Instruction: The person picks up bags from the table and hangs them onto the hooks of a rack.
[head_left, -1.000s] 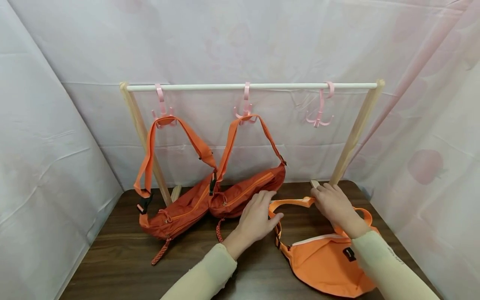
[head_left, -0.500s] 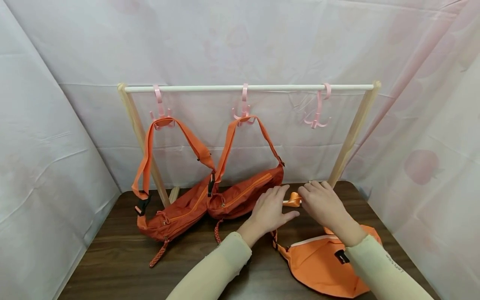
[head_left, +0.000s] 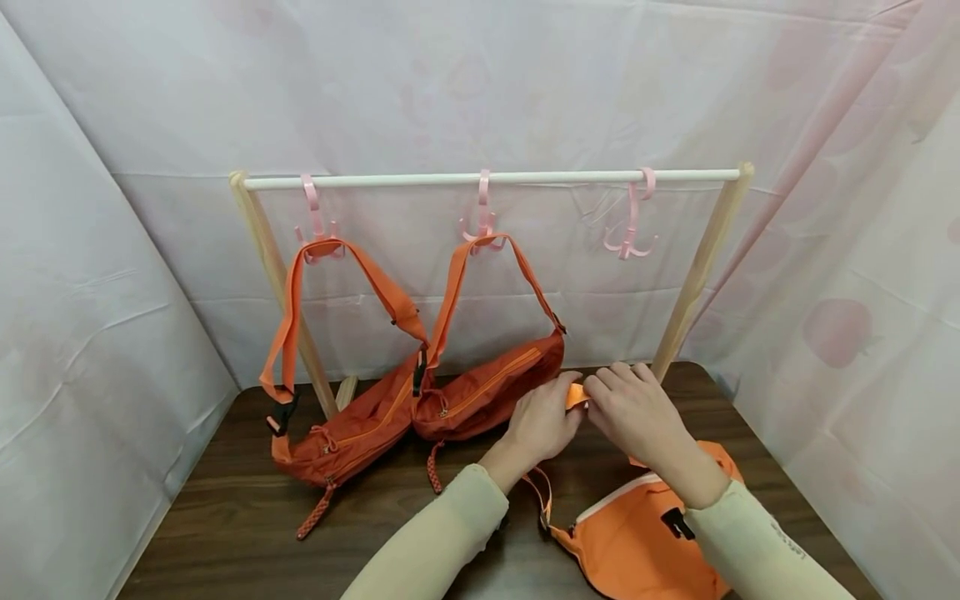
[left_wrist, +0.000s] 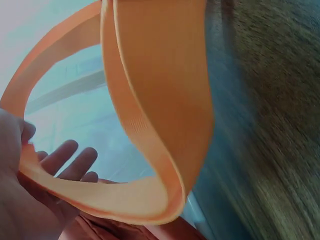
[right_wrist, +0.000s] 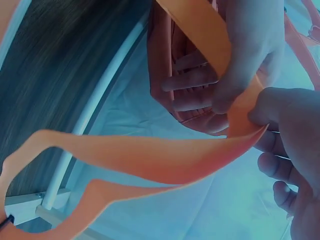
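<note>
My right hand (head_left: 636,417) pinches the light orange strap (head_left: 576,396) of a waist bag between thumb and fingers. My left hand (head_left: 542,423) holds the same strap just beside it, with the thumb over the webbing in the right wrist view. The bag's bright orange body (head_left: 637,537) lies on the table at the front right, partly behind my right forearm. A black label and pale zip show on it. In the left wrist view the raised strap (left_wrist: 165,100) forms a wide loop. Part of the strap is hidden behind my hands in the head view.
Two rust-orange bags (head_left: 367,417) (head_left: 491,387) hang by their straps from pink hooks (head_left: 313,212) (head_left: 483,212), bodies low at the tabletop. Another pink hook (head_left: 630,225) hangs at the right of the white rail (head_left: 405,179). Wooden posts (head_left: 697,275) support the rail above the brown table (head_left: 225,500).
My right hand has moved left with the strap, toward my left hand. The left hand has shifted slightly right and now holds the strap. The bag body has been drawn slightly left.
</note>
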